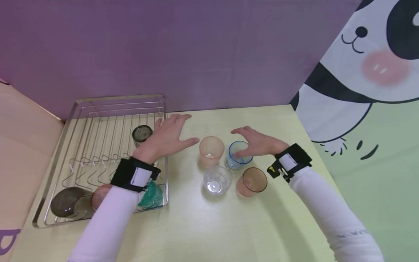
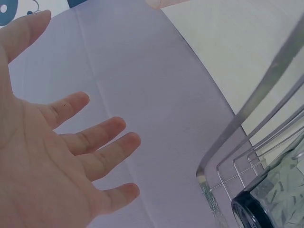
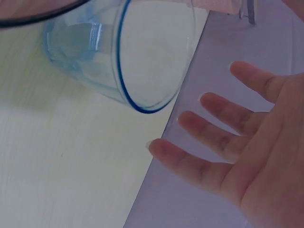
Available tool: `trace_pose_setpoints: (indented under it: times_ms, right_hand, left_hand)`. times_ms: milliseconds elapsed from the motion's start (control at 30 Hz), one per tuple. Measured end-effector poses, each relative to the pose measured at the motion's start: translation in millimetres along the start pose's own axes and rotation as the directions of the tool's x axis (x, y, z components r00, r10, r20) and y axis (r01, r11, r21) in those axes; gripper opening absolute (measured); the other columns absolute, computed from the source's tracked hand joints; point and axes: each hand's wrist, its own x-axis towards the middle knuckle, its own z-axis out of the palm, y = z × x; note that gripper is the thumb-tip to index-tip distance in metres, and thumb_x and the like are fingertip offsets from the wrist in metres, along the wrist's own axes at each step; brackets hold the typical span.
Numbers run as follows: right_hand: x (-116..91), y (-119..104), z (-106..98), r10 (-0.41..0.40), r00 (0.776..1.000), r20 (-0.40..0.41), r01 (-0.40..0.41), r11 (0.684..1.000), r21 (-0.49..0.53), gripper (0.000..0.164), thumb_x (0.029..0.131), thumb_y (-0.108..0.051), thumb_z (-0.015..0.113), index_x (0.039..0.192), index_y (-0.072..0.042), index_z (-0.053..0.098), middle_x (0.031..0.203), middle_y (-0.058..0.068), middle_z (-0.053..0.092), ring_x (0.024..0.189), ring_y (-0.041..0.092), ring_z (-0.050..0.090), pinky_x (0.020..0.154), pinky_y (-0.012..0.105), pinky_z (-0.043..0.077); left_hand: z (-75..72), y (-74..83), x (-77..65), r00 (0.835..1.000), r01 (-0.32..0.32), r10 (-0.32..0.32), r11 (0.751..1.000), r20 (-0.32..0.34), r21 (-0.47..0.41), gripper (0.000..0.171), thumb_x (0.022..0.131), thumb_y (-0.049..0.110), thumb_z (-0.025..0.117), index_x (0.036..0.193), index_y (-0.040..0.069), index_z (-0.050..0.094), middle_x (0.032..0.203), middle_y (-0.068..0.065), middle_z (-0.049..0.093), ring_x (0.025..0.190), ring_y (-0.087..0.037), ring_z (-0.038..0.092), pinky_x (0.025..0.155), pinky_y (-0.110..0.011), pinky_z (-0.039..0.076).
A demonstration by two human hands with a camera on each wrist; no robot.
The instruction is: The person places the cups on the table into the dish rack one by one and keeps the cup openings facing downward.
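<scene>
My left hand point(image 1: 167, 139) is spread above the right side of the wire rack, holding nothing. A dark grey glass point(image 1: 142, 133) stands bottom up in the rack beside it, partly covered by the hand. My right hand point(image 1: 260, 142) hovers by the blue-rimmed glass point(image 1: 234, 163), its thumb overlapping the rim in the head view. In the right wrist view its fingers point(image 3: 190, 164) are apart from that clear blue glass point(image 3: 90, 61). Around it on the table stand a peach glass point(image 1: 211, 162), a clear glass point(image 1: 216, 182) and a brownish-pink glass point(image 1: 247, 187).
The metal dish rack point(image 1: 166, 189) fills the table's left side. Along its front lie a smoky glass point(image 1: 67, 203), a pink glass point(image 1: 100, 194) and a green glass point(image 1: 151, 196), partly behind my left forearm. A purple wall point(image 1: 196, 54) rises behind the table point(image 1: 196, 229).
</scene>
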Motion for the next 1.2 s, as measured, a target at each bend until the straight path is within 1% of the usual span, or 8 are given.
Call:
trace_pose_setpoints:
  times_ms: [133, 300, 467, 667, 767, 867, 967, 1200]
  right_hand:
    - [3.3, -0.9, 6.9, 0.006, 1.0, 0.028, -0.005, 0.999, -0.05, 0.081, 0.082, -0.043, 0.074, 0.149, -0.015, 0.038, 0.147, 0.019, 0.038, 0.134, 0.034, 0.043, 0.109, 0.054, 0.042]
    - [7.0, 0.5, 13.5, -0.014, 0.999, 0.051, 0.018, 0.997, -0.081, 0.081, 0.082, -0.043, 0.074, 0.149, -0.012, 0.04, 0.144, 0.021, 0.042, 0.13, 0.035, 0.046, 0.107, 0.053, 0.044]
    - [10.4, 3.6, 19.5, 0.001, 0.996, 0.087, 0.009, 0.993, -0.12, 0.08, 0.082, -0.044, 0.074, 0.147, -0.011, 0.041, 0.139, 0.019, 0.046, 0.125, 0.033, 0.051, 0.105, 0.051, 0.046]
    - [14.3, 7.6, 26.2, -0.008, 0.995, 0.096, 0.024, 0.987, -0.16, 0.081, 0.08, -0.038, 0.078, 0.146, -0.01, 0.041, 0.133, 0.019, 0.051, 0.119, 0.032, 0.054, 0.103, 0.05, 0.048]
    - [16.0, 7.7, 27.9, -0.021, 0.996, 0.087, 0.035, 0.987, -0.159, 0.08, 0.079, -0.036, 0.078, 0.145, -0.01, 0.042, 0.131, 0.019, 0.052, 0.117, 0.032, 0.054, 0.102, 0.05, 0.048]
    - [17.0, 8.7, 28.9, -0.021, 0.996, 0.087, 0.034, 0.988, -0.153, 0.08, 0.078, -0.036, 0.078, 0.145, -0.01, 0.042, 0.132, 0.02, 0.051, 0.118, 0.034, 0.054, 0.102, 0.051, 0.048]
    - [17.1, 10.9, 28.4, -0.016, 0.995, 0.094, 0.027, 0.992, -0.122, 0.08, 0.078, -0.037, 0.078, 0.145, -0.011, 0.042, 0.133, 0.02, 0.051, 0.12, 0.035, 0.053, 0.103, 0.052, 0.047]
    - [13.7, 18.3, 22.2, -0.043, 0.995, 0.095, 0.043, 0.999, -0.007, 0.078, 0.08, -0.034, 0.078, 0.145, -0.008, 0.043, 0.137, 0.023, 0.05, 0.128, 0.038, 0.049, 0.106, 0.053, 0.044]
  left_hand:
    - [0.0, -1.3, 0.0, 1.0, 0.009, -0.009, 1.0, 0.001, -0.009, 0.085, 0.091, 0.059, 0.058, 0.155, 0.012, 0.027, 0.158, -0.019, 0.033, 0.147, -0.036, 0.028, 0.118, -0.07, 0.008]
    - [0.1, -5.6, 0.4, 1.0, 0.021, -0.021, 1.0, -0.001, -0.022, 0.086, 0.092, 0.058, 0.057, 0.156, 0.01, 0.025, 0.16, -0.018, 0.031, 0.149, -0.036, 0.026, 0.119, -0.07, 0.007]
    - [0.0, -7.6, 1.3, 1.0, 0.027, -0.028, 0.999, -0.005, -0.039, 0.088, 0.092, 0.058, 0.057, 0.156, 0.01, 0.023, 0.161, -0.017, 0.029, 0.149, -0.037, 0.025, 0.12, -0.069, 0.006]
    - [-0.1, -7.2, 1.3, 1.0, 0.025, -0.026, 0.998, -0.014, -0.061, 0.088, 0.091, 0.058, 0.057, 0.156, 0.01, 0.023, 0.16, -0.018, 0.03, 0.149, -0.037, 0.025, 0.12, -0.068, 0.008]
    - [0.3, -8.0, 1.8, 0.999, 0.021, -0.024, 0.997, -0.029, -0.081, 0.088, 0.092, 0.058, 0.058, 0.156, 0.009, 0.023, 0.16, -0.017, 0.03, 0.149, -0.036, 0.026, 0.12, -0.066, 0.014]
    - [-0.3, -8.7, 1.9, 0.999, 0.017, -0.022, 0.994, -0.04, -0.105, 0.088, 0.092, 0.058, 0.058, 0.156, 0.009, 0.022, 0.161, -0.017, 0.028, 0.148, -0.036, 0.028, 0.12, -0.062, 0.022]
    - [-2.3, -8.6, 1.1, 0.999, 0.013, -0.019, 0.992, -0.046, -0.129, 0.088, 0.092, 0.058, 0.057, 0.156, 0.009, 0.021, 0.161, -0.017, 0.027, 0.148, -0.037, 0.029, 0.119, -0.058, 0.027]
    - [-9.3, -11.0, -1.8, 0.998, -0.001, -0.01, 0.987, -0.066, -0.163, 0.088, 0.093, 0.057, 0.057, 0.157, 0.009, 0.02, 0.162, -0.017, 0.025, 0.15, -0.036, 0.025, 0.121, -0.056, 0.026]
